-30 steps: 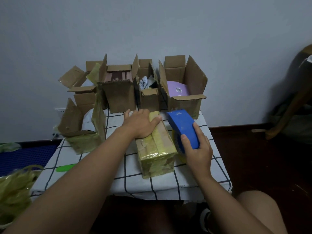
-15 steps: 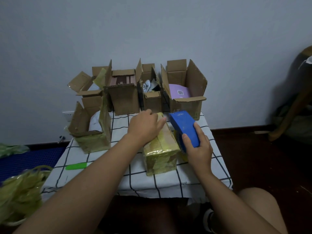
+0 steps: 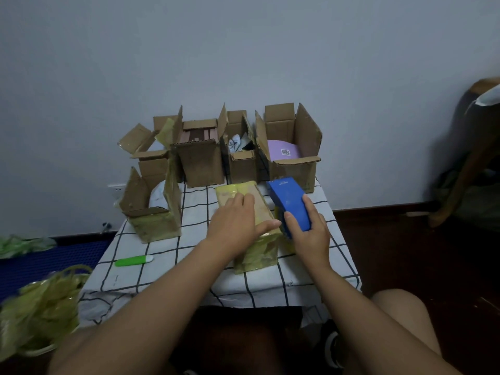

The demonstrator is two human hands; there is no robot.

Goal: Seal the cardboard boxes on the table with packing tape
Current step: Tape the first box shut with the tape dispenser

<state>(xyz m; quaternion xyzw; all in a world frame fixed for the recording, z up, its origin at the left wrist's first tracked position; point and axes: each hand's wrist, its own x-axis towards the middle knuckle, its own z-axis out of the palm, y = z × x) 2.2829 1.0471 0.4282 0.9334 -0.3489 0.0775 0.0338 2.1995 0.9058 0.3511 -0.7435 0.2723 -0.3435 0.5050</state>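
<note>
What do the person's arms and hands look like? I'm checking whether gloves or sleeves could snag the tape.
Both forearms are bare as far as the view shows, with no sleeves. The left hand and right hand wear no gloves. No rings, watch or wristband show on the visible sides.

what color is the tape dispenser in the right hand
Blue. The tape dispenser, gripped by the right hand, shows clearly in the head view.

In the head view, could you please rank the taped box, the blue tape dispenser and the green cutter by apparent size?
1. taped box
2. blue tape dispenser, nearly as long, though partly hidden
3. green cutter
</note>
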